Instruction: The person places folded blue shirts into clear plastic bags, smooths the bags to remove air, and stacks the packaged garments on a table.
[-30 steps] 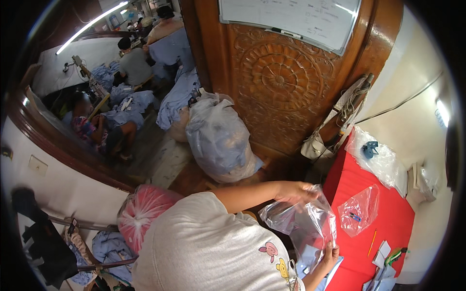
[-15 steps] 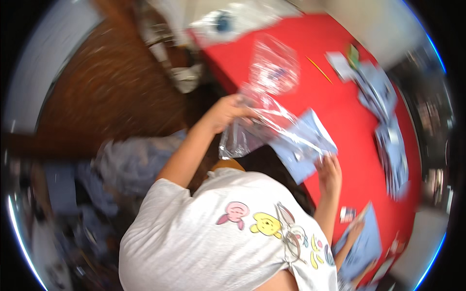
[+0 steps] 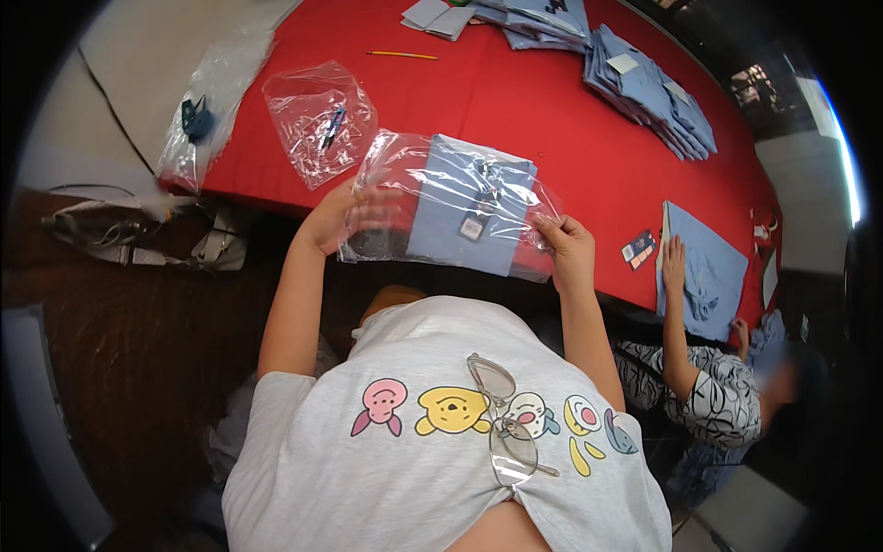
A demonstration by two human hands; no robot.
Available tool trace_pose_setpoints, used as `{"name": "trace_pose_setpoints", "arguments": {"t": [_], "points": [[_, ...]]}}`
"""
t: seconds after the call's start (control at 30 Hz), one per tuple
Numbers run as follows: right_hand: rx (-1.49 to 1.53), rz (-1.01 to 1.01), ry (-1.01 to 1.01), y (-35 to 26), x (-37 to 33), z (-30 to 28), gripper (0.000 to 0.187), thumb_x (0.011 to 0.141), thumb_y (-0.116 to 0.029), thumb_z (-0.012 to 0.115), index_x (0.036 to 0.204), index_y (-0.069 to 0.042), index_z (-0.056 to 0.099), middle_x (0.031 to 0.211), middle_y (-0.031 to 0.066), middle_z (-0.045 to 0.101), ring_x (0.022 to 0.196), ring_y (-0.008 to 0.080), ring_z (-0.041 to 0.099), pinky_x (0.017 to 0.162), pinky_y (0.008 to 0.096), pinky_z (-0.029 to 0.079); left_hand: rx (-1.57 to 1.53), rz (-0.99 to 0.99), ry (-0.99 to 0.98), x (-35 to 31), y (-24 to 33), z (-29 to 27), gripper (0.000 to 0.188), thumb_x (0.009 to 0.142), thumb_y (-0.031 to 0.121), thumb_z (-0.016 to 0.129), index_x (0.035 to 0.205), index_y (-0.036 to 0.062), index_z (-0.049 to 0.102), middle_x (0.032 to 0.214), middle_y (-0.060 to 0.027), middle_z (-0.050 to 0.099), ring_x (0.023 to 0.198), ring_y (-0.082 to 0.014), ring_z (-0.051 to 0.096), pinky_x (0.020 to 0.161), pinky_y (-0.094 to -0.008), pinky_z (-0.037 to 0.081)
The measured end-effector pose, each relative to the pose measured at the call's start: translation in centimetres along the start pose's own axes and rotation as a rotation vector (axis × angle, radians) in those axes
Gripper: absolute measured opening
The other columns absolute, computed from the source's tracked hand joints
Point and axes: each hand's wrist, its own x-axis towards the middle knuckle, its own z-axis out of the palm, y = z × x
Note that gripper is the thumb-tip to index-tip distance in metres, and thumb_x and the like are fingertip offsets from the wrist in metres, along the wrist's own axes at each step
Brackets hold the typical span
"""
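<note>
At the table's near edge lies a folded light-blue garment (image 3: pixel 432 221) with a dark hang tag (image 3: pixel 478 207) on it. A clear plastic bag (image 3: pixel 391 156) stretches over the garment and past its left side; whether the garment is fully inside, I cannot tell. My left hand (image 3: pixel 354 213) is at the bag's left end, its fingers stretched out and seen through the film. With thumb and fingers closed, my right hand (image 3: pixel 570 244) pinches the bag at its right end, beside the garment.
On the red table (image 3: pixel 515 101) lie another clear bag (image 3: pixel 303 120), a pencil (image 3: pixel 403 55), an open notebook (image 3: pixel 438 18) and stacked blue garments (image 3: pixel 644 92). At right, a co-worker's hand (image 3: pixel 674 262) rests on a blue garment (image 3: pixel 713 285), near loose tags (image 3: pixel 637 250).
The view has turned toward the table. My left hand has gone from gripping the bag to fingers spread at its end; the bag now lies spread over the garment.
</note>
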Motion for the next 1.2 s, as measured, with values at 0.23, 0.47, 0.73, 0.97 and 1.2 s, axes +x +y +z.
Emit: {"name": "trace_pose_setpoints", "arguments": {"t": [0.23, 0.47, 0.73, 0.97, 1.2], "points": [[0.0, 0.006, 0.119, -0.5, 0.1, -0.8, 0.018, 0.1, -0.016, 0.077, 0.102, 0.001, 0.077, 0.086, 0.0044, 0.074, 0.071, 0.0081, 0.065, 0.065, 0.0237, 0.051, 0.234, -0.002, 0.056, 2.2, -0.8, 0.3, 0.045, 0.094, 0.007, 0.08, 0.136, 0.0021, 0.063, 0.108, -0.0123, 0.078, 0.099, -0.0182, 0.077, 0.087, -0.0298, 0.062], [-0.038, -0.056, 0.074, 0.1, 0.6, -1.1, 0.025, 0.104, -0.007, 0.068, 0.128, -0.001, 0.074, 0.099, 0.0019, 0.074, 0.082, 0.008, 0.066, 0.07, 0.0221, 0.051, 0.379, 0.184, 0.118, 4.4, -1.8, -2.3, 0.027, 0.097, 0.021, 0.081, 0.116, 0.0032, 0.075, 0.096, -0.0032, 0.076, 0.084, -0.0074, 0.071, 0.075, -0.0231, 0.057], [-0.449, -0.384, 0.486, -1.7, -1.8, -1.6, 0.025, 0.1, -0.01, 0.076, 0.123, -0.002, 0.071, 0.097, 0.0018, 0.071, 0.087, 0.0099, 0.063, 0.078, 0.026, 0.051, 0.275, 0.139, 0.04, 5.6, 0.2, 2.3, 0.038, 0.11, 0.035, 0.062, 0.121, 0.0015, 0.078, 0.093, -0.0026, 0.076, 0.082, -0.0084, 0.07, 0.07, -0.0234, 0.052], [-0.207, -0.19, 0.304, -8.8, -2.3, 4.4, 0.025, 0.102, -0.022, 0.076, 0.102, 0.002, 0.078, 0.092, 0.0035, 0.074, 0.079, 0.0085, 0.059, 0.075, 0.0249, 0.047, 0.504, 0.137, -0.405, 9.7, 0.9, 12.9, 0.035, 0.111, 0.03, 0.06, 0.124, 0.0033, 0.078, 0.099, -0.0079, 0.08, 0.087, -0.0125, 0.074, 0.062, -0.0249, 0.053], [0.156, -0.164, 0.211, -7.8, -4.3, -2.0, 0.016, 0.104, -0.017, 0.069, 0.11, -0.002, 0.072, 0.095, 0.0024, 0.073, 0.087, 0.0102, 0.066, 0.082, 0.0261, 0.052, 0.618, 0.06, -0.805, 11.8, -2.3, 20.7, 0.038, 0.107, 0.027, 0.066, 0.136, 0.0031, 0.07, 0.131, -0.0132, 0.073, 0.125, -0.0238, 0.065, 0.114, -0.0409, 0.047]]}}
